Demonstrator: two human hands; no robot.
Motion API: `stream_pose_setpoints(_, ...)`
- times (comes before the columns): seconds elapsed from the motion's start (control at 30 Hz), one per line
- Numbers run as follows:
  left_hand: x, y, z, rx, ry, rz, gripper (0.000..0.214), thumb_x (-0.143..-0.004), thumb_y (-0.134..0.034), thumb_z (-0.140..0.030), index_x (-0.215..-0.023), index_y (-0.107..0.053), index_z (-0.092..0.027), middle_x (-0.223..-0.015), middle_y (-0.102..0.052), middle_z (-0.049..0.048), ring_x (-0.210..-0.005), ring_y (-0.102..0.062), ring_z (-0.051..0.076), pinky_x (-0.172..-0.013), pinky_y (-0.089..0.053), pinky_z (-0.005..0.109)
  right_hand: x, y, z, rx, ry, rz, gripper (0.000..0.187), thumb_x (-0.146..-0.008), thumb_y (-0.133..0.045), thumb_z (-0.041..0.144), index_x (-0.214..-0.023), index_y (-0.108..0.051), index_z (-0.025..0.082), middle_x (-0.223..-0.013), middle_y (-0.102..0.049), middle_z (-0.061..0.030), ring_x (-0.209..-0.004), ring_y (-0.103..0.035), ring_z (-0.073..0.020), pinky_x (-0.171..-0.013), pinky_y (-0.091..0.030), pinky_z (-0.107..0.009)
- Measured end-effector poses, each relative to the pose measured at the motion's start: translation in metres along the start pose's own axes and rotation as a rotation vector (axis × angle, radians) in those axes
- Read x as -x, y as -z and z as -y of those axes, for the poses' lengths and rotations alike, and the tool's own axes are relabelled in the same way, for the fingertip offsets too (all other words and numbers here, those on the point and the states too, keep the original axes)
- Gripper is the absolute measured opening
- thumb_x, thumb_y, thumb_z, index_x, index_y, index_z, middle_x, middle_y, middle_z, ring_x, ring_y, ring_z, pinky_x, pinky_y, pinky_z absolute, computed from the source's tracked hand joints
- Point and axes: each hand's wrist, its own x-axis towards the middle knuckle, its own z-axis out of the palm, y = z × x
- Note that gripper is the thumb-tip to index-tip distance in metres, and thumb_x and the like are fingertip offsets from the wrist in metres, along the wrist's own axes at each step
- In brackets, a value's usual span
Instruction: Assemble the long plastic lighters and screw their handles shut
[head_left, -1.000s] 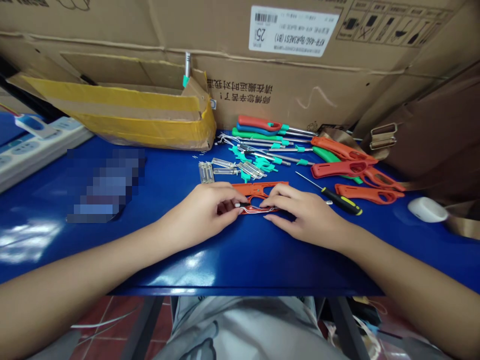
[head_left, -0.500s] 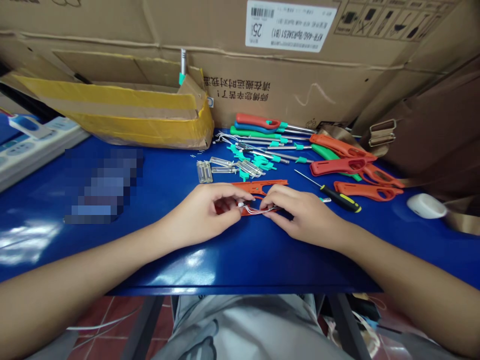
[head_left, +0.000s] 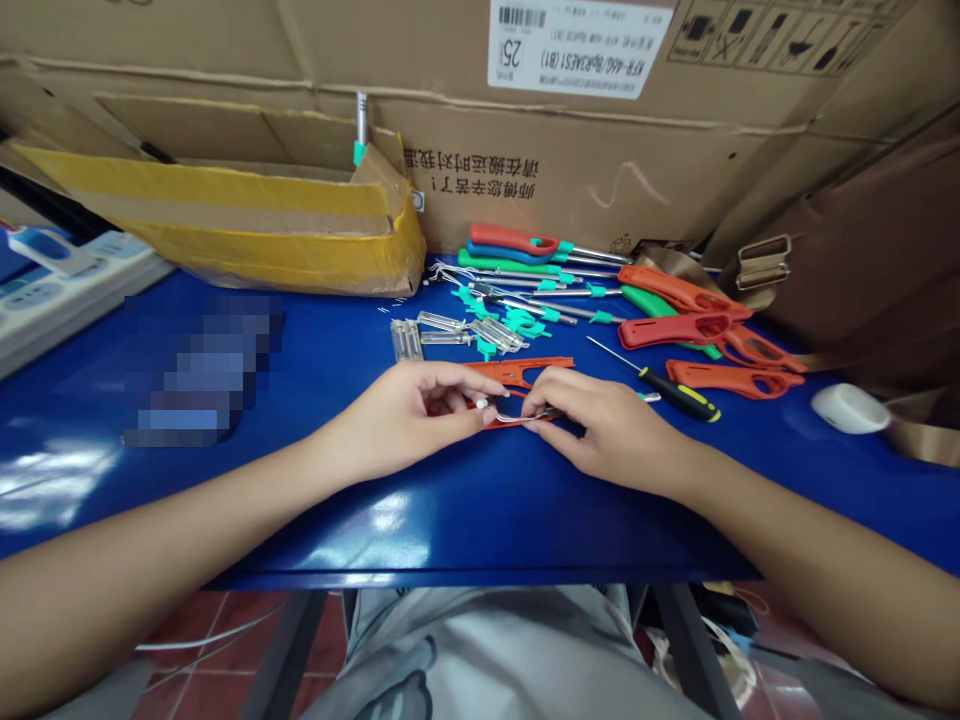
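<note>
My left hand (head_left: pixel 420 408) is closed in a pinch, thumb and index finger at the white-tipped end of some thin wires (head_left: pixel 514 418). My right hand (head_left: pixel 604 425) pinches the same wires farther right, above an orange lighter shell half that both hands partly cover. A second orange shell half (head_left: pixel 544 371) lies just behind the fingers. The silver end of a metal tube (head_left: pixel 651 397) sticks out beyond my right hand; the rest of it is hidden. A small dark part shows by the left fingertips, too small to name.
Behind my hands lie clear fuel tanks (head_left: pixel 444 335), green clips (head_left: pixel 525 320) and metal lighter tubes (head_left: pixel 532 282). To the right are orange lighter shells (head_left: pixel 739 378), a screwdriver (head_left: pixel 679 393) and a white object (head_left: pixel 851 409). A yellow-taped box (head_left: pixel 300 225) and a power strip (head_left: pixel 71 285) stand left.
The left thumb and fingertips have come closer together on the wires' white-tipped end, slightly nearer the right hand. My right hand stays almost in place.
</note>
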Motion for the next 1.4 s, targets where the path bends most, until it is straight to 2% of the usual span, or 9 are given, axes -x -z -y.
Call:
stream_pose_setpoints(0.17, -0.001, 0.0, 0.002, 0.012, 0.014, -0.008, 0.03, -0.087, -0.07, -0.028, -0.114, -0.075, -0.015, -0.095, -0.078, 0.0066, -0.078, -0.069, 0.015, -0.071, -0.054, 0.026, 0.0, 0.001, 0.0, -0.007, -0.004, -0.003, 0.004, -0.098, -0.056, 0.021, -0.1, -0.06, 0.021, -0.103, -0.066, -0.0048, -0.091, -0.064, -0.0186, -0.081, -0.049, -0.032)
stream_pose_setpoints(0.33, -0.002, 0.0, -0.001, 0.007, 0.005, -0.023, 0.03, -0.086, -0.07, -0.028, -0.112, -0.075, -0.014, -0.082, -0.074, 0.0029, -0.068, -0.062, 0.011, -0.062, -0.048, 0.022, -0.001, 0.0, -0.002, -0.013, 0.007, -0.025, 0.006, -0.096, -0.061, 0.021, -0.101, -0.063, 0.02, -0.102, -0.065, -0.0057, -0.081, -0.061, -0.0165, -0.07, -0.047, -0.028)
stream_pose_setpoints(0.47, -0.002, -0.001, -0.003, 0.006, 0.006, -0.036, 0.029, -0.085, -0.07, -0.028, -0.11, -0.076, -0.015, -0.081, -0.074, 0.0026, -0.066, -0.061, 0.011, -0.062, -0.05, 0.023, -0.001, -0.001, -0.004, -0.024, 0.056, -0.043, 0.007, -0.096, -0.06, 0.02, -0.099, -0.066, 0.02, -0.1, -0.065, -0.0061, -0.081, -0.061, -0.0161, -0.07, -0.048, -0.028)
stream_pose_setpoints(0.63, -0.003, -0.001, -0.001, 0.008, -0.003, -0.05, 0.028, -0.085, -0.07, -0.029, -0.108, -0.077, -0.015, -0.085, -0.076, 0.0037, -0.069, -0.063, 0.013, -0.063, -0.05, 0.024, -0.001, -0.001, -0.003, -0.041, 0.078, -0.088, 0.007, -0.096, -0.06, 0.019, -0.101, -0.064, 0.02, -0.097, -0.065, -0.0045, -0.064, -0.052, -0.011, -0.062, -0.044, -0.026)
stream_pose_setpoints(0.83, -0.003, -0.001, -0.001, 0.005, 0.01, -0.044, 0.03, -0.085, -0.069, -0.029, -0.111, -0.076, -0.015, -0.082, -0.074, 0.0029, -0.067, -0.062, 0.012, -0.061, -0.048, 0.023, -0.001, -0.001, 0.0, -0.034, 0.039, -0.016, 0.013, -0.097, -0.058, 0.021, -0.108, -0.066, 0.022, -0.11, -0.066, -0.0055, -0.075, -0.06, -0.0133, -0.066, -0.047, -0.026)
stream_pose_setpoints(0.97, -0.003, -0.001, 0.0, -0.018, 0.005, -0.037, 0.031, -0.086, -0.068, -0.029, -0.113, -0.076, -0.015, -0.084, -0.074, 0.0034, -0.067, -0.061, 0.012, -0.06, -0.047, 0.023, -0.001, -0.002, 0.002, 0.02, 0.022, 0.008, 0.021, -0.099, -0.057, 0.026, -0.117, -0.065, 0.023, -0.116, -0.065, -0.0071, -0.093, -0.065, -0.0187, -0.079, -0.051, -0.032)
stream_pose_setpoints(1.07, -0.003, -0.002, 0.0, -0.035, -0.003, -0.035, 0.03, -0.087, -0.067, -0.028, -0.113, -0.076, -0.016, -0.081, -0.073, 0.0026, -0.065, -0.059, 0.012, -0.059, -0.045, 0.023, -0.001, -0.001, 0.003, 0.028, -0.003, 0.034, 0.017, -0.098, -0.058, 0.027, -0.113, -0.066, 0.024, -0.114, -0.064, -0.0052, -0.093, -0.065, -0.0183, -0.082, -0.051, -0.033)
stream_pose_setpoints(1.2, -0.002, -0.002, -0.002, -0.045, -0.01, -0.016, 0.028, -0.087, -0.066, -0.026, -0.112, -0.076, -0.016, -0.077, -0.071, 0.0009, -0.062, -0.056, 0.01, -0.057, -0.043, 0.021, -0.001, 0.002, 0.005, -0.039, -0.049, 0.051, 0.019, -0.093, -0.065, 0.025, -0.113, -0.064, 0.026, -0.115, -0.063, -0.0031, -0.091, -0.065, -0.0174, -0.077, -0.049, -0.031)
stream_pose_setpoints(1.4, -0.003, -0.002, 0.0, -0.028, -0.004, -0.007, 0.029, -0.088, -0.067, -0.028, -0.114, -0.075, -0.017, -0.089, -0.076, 0.0036, -0.068, -0.062, 0.012, -0.062, -0.047, 0.023, -0.001, 0.002, 0.006, -0.061, -0.061, 0.063, 0.017, -0.092, -0.065, 0.023, -0.109, -0.061, 0.025, -0.113, -0.063, -0.0038, -0.095, -0.063, -0.0186, -0.077, -0.049, -0.031)
